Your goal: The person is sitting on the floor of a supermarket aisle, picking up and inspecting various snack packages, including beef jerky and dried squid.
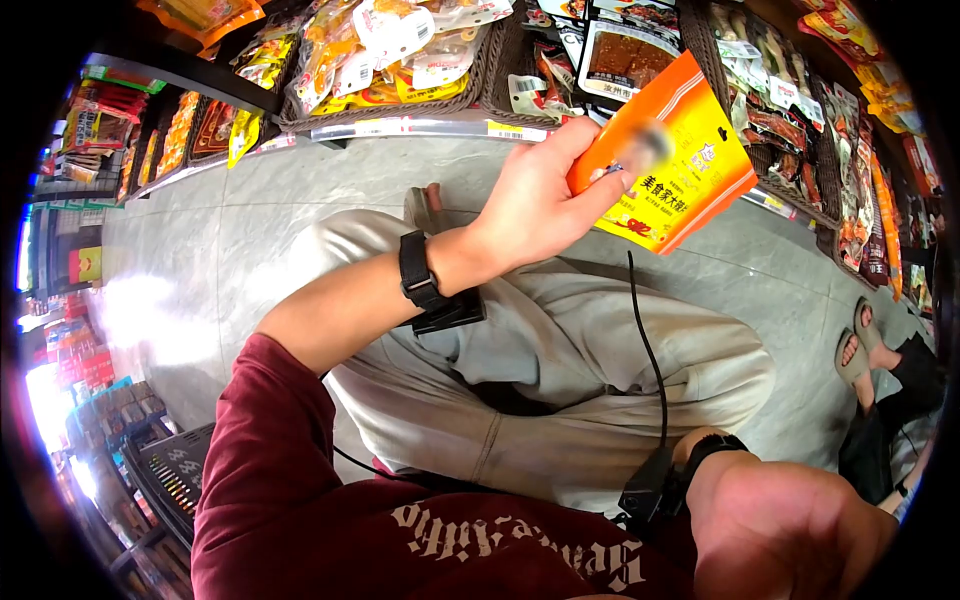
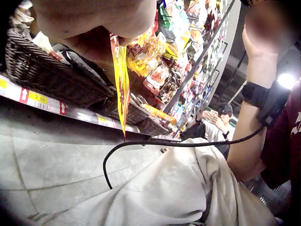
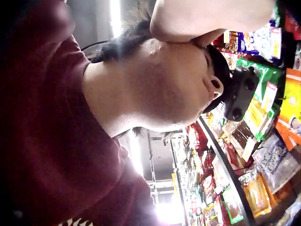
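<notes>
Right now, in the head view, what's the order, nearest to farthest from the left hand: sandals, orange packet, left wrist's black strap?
1. Orange packet, gripped in the left hand.
2. Black strap, around the left wrist.
3. Sandals, on the floor, far right.

Snack shop (price-tagged shelf edge point(image 2: 44, 100))

From above, the head view looks down on the orange packet point(image 1: 690, 165); the left wrist view sees it edge-on, close. The right faces upward past a neck point(image 3: 110, 94).
</notes>
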The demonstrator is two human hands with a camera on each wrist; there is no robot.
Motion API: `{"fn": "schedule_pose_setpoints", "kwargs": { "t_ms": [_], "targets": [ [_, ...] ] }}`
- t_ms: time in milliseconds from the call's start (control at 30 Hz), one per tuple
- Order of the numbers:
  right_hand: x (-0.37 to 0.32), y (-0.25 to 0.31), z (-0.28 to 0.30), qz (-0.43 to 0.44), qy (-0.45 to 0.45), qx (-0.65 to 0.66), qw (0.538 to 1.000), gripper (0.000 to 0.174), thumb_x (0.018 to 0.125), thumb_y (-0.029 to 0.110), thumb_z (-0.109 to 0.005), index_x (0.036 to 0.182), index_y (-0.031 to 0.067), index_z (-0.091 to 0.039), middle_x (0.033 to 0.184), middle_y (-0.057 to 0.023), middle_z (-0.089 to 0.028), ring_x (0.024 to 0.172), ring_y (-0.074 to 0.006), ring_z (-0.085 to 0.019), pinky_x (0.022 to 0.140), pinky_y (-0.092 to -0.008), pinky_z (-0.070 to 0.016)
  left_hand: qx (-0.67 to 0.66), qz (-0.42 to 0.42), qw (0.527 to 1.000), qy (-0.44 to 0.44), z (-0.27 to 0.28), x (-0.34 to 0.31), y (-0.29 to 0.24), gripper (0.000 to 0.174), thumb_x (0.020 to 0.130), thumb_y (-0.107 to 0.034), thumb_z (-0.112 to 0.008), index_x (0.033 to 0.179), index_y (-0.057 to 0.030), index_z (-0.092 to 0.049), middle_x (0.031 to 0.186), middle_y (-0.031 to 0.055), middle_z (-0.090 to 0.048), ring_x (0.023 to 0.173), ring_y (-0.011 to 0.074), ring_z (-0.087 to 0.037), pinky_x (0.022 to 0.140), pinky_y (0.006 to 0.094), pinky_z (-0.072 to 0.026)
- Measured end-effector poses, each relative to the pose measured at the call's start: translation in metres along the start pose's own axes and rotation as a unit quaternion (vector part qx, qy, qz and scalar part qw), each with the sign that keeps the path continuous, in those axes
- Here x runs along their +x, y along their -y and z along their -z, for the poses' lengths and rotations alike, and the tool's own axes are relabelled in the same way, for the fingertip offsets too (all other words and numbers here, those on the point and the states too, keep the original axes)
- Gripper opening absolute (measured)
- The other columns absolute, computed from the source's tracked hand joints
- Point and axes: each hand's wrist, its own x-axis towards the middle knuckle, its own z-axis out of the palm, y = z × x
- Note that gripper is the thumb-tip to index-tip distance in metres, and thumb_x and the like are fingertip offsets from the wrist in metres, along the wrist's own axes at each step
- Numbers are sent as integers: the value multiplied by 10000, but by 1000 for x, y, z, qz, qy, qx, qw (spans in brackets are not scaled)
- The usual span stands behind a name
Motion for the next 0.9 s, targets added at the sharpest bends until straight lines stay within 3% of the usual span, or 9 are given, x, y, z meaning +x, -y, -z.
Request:
{"fn": "schedule_pose_setpoints", "kwargs": {
  "t_ms": [267,900],
  "targets": [
    [2,-2,7,39,2,-83,996,352,821,-22,-641,1165,-1,-710,1140,-85,-716,1090,-230,-668,926,-314,-554,12,0,1000,12,2,0,2,286,962,-235,-781,992,-16,-600,733,137,-623,624,210,-595,606,355,-511],
    [5,-2,14,79,9,-142,987,270,853,71,-645,1108,24,-722,1100,-71,-733,1050,-212,-669,919,-322,-539,4,-1,1000,9,-1,0,8,302,959,-256,-784,1022,-11,-621,752,149,-648,636,235,-640,617,369,-529]
  ]
}}
